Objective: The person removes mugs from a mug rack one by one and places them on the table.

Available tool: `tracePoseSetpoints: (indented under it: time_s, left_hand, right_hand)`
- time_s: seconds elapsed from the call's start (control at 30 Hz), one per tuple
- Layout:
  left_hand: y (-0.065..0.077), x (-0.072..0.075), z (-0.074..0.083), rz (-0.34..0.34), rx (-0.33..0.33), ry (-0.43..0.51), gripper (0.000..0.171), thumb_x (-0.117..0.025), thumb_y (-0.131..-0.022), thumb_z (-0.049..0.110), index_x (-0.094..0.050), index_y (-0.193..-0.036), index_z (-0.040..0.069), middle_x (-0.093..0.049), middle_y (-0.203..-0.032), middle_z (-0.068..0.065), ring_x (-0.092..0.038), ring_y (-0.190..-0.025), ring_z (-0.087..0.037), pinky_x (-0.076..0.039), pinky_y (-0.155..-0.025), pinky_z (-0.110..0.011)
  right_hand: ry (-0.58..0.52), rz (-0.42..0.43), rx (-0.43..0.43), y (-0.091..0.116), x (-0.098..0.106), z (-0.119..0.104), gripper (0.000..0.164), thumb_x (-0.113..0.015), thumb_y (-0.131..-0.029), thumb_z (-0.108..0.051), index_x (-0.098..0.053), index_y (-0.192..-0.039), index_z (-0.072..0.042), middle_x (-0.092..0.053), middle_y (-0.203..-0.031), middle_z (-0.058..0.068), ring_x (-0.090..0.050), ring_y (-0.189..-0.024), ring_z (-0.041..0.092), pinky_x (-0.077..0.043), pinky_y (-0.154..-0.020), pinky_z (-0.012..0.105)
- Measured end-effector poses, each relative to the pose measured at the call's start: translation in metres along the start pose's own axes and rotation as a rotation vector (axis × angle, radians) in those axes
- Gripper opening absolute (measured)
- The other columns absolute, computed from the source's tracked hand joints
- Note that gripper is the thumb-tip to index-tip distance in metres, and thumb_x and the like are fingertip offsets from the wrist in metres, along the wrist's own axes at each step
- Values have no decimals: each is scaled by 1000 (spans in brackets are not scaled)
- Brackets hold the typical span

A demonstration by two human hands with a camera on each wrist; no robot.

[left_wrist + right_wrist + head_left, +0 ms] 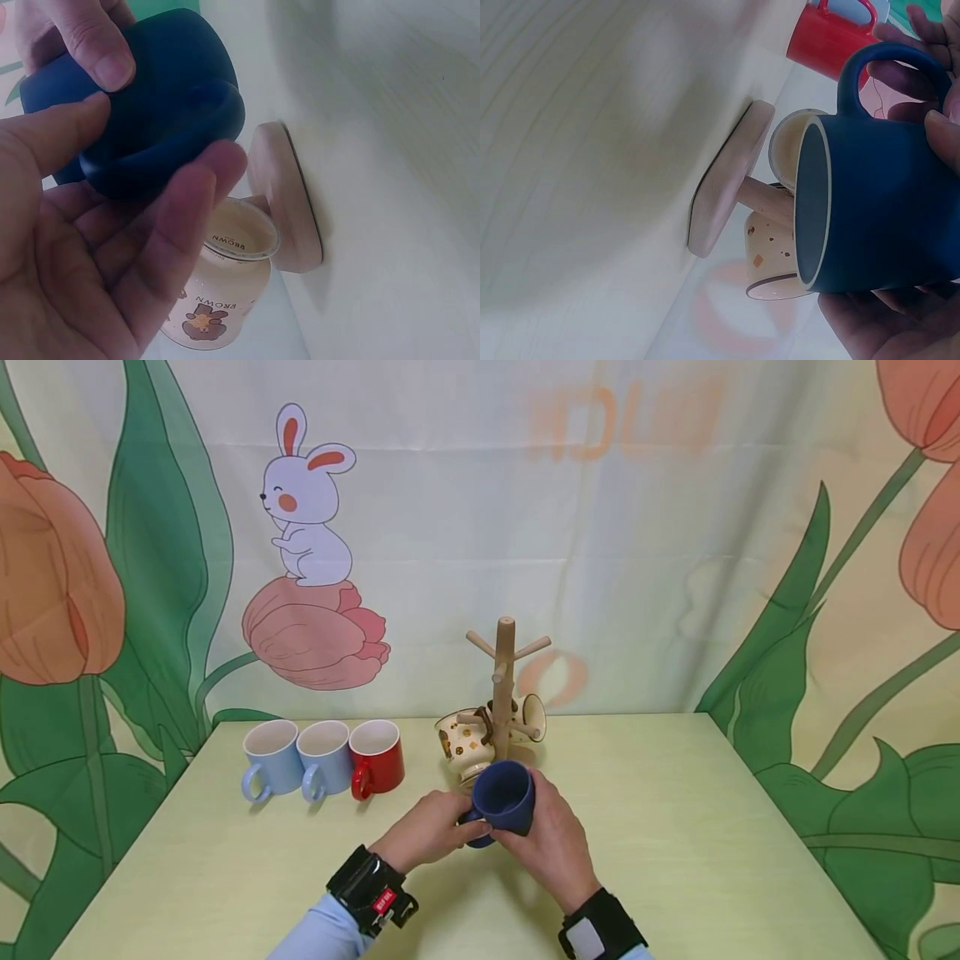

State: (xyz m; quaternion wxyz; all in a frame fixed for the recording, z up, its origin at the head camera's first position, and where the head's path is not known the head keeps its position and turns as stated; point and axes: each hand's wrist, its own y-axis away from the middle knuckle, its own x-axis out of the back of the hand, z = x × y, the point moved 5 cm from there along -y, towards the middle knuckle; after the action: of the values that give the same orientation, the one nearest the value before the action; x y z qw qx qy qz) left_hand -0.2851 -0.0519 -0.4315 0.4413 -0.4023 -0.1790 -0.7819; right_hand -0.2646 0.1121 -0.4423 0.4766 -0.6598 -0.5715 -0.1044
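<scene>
My right hand (558,843) grips the body of a dark blue mug (504,802), thumb along one side and fingers round the other. Its mouth points up toward the head camera, tilted, while the right wrist view shows the pale-edged base. At the mug's handle (855,79) is my left hand (427,831), with thumb and fingers curled about it. Both hands hold the mug in front of a wooden mug tree (506,693). Two cream patterned mugs hang on its lower pegs, one at the left (463,745) and one behind at the right (531,718).
To the left, two light blue mugs (274,760) and a red mug (377,756) stand in a row, handles toward me. Bare upper pegs (532,648) stick out from the tree. A printed cloth (450,527) hangs behind the pale table (675,860).
</scene>
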Motion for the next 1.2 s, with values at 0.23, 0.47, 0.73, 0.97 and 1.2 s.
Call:
tracePoseSetpoints:
  time_s: [0.23, 0.47, 0.73, 0.97, 1.2]
  left_hand:
    - [2, -1, 0, -28, -8, 44, 9, -66, -96, 16, -68, -91, 8, -64, -68, -6, -55, -55, -10, -45, -50, -26]
    - [5, -3, 1, 15, -88, -7, 14, -66, -96, 14, -65, -84, 6, -59, -61, 1, -52, -52, -5, -41, -51, -24]
    - [5, -3, -1, 4, -82, -11, 13, -66, -96, 17, -66, -87, 8, -61, -65, 0, -52, -56, -7, -42, -52, -25]
    - [3, -4, 0, 27, -115, -22, 12, -65, -97, 16, -66, -88, 7, -59, -68, 0, -51, -59, -7, -42, -55, -25]
    - [3, -5, -3, 76, -108, -27, 15, -65, -97, 17, -66, -86, 7, -48, -64, 9, -46, -59, -7, -37, -55, -24]
  right_hand:
    - [-15, -12, 24, 0, -1, 0, 93, -95, -63, -28, -47, -139, -3, -62, -124, 14, -62, -109, 28, -51, -88, 47]
    - [-28, -52, 7, 0, -3, 3, 93, -96, -63, -26, -46, -139, -2, -61, -125, 16, -61, -110, 29, -51, -90, 47]
    - [-46, -72, -8, 0, -4, 4, 93, -96, -63, -26, -46, -138, -1, -61, -125, 16, -62, -110, 29, -50, -90, 48]
    - [-47, -64, -10, -1, -4, 6, 93, -96, -62, -27, -47, -137, -2, -61, -124, 15, -62, -109, 29, -51, -88, 47]
    - [-56, -72, -29, -1, -4, 6, 94, -95, -63, -28, -45, -139, -1, -60, -126, 17, -62, -110, 30, -51, -88, 48]
